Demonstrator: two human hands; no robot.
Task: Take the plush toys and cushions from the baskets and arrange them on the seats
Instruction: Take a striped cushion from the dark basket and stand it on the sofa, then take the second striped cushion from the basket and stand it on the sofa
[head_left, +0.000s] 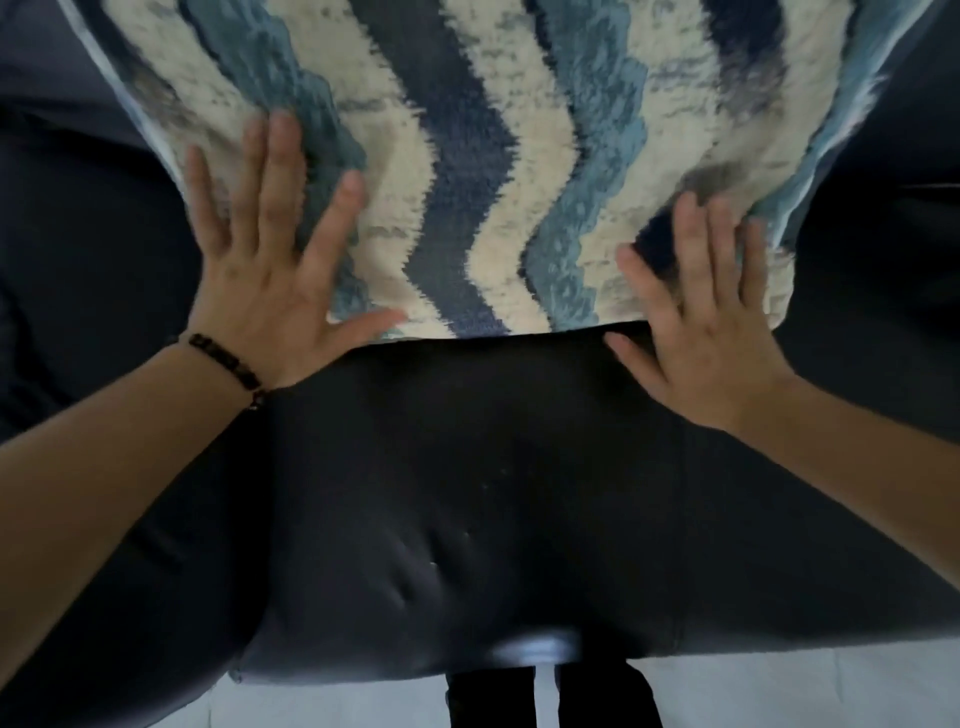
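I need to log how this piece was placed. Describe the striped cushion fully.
The cushion has a shaggy, tufted face in wavy stripes of cream, teal and navy, with a pale blue edge. It stands propped at the back of the dark seat, its lower edge on the seat and its top out of frame. The left hand and right hand lie open against its lower corners, fingers spread.

No readable text.
Found no lettering, label, brand, number or sign anywhere on or around the striped cushion (483, 156).
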